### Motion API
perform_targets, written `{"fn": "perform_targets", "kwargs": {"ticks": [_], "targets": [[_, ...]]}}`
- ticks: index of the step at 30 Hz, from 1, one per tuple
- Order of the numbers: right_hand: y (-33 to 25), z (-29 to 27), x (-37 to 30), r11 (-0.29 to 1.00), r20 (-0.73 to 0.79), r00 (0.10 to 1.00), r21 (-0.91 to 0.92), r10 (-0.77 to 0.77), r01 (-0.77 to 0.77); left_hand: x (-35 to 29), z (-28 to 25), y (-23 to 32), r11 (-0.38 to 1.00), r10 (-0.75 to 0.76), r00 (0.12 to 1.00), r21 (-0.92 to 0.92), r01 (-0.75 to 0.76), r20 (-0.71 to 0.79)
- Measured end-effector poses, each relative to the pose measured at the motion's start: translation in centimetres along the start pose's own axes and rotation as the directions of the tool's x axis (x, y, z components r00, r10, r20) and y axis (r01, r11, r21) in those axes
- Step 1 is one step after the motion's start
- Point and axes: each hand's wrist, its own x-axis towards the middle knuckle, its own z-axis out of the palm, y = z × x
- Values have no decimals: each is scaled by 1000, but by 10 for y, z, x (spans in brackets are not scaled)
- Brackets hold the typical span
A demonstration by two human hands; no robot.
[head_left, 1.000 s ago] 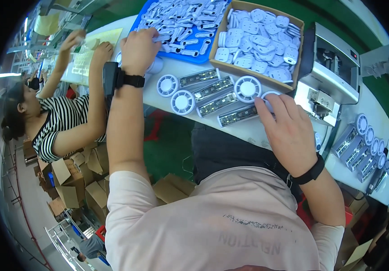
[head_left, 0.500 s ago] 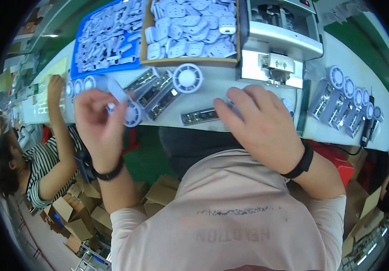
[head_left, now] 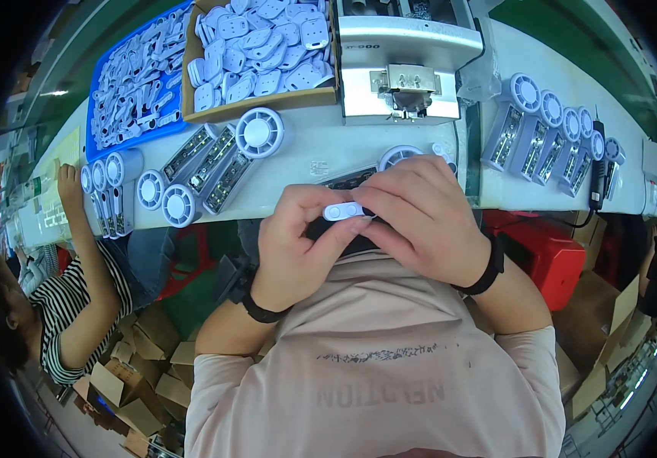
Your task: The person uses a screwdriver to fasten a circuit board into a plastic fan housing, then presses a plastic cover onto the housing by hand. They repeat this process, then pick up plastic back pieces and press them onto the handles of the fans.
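Observation:
Held in front of me over the table's front edge is a small white oblong plastic piece [head_left: 342,211] with two round marks. My left hand [head_left: 292,240] pinches its left end between thumb and fingers. The fingers of my right hand [head_left: 429,221] close on its right end. Just beyond my hands lies a white handheld fan [head_left: 399,155], its handle uncovered and a dark circuit board showing; my right hand partly hides it. Several similar fans [head_left: 214,160] with bare boards lie to the left of my hands.
A cardboard box [head_left: 264,107] of white covers and a blue tray [head_left: 141,139] of slim white parts stand at the back left. Beyond my hands is a silver machine [head_left: 405,46]. On the right lie several fans [head_left: 531,137] and a black electric screwdriver [head_left: 598,175]. A co-worker [head_left: 88,305] sits at left.
My left hand has come from the fans at left to the middle, bringing a white piece. My right hand has left the fan handle and meets it there. The view has shifted right.

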Motion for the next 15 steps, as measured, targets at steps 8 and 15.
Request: {"fn": "perform_targets", "kwargs": {"ticks": [8, 15], "targets": [[20, 9, 13, 997, 43, 999, -72, -17, 20, 20, -25, -7, 508, 424, 870, 729, -459, 252], [33, 11, 8, 999, 63, 998, -32, 23, -21, 29, -21, -23, 454, 444, 858, 760, -465, 259]]}}
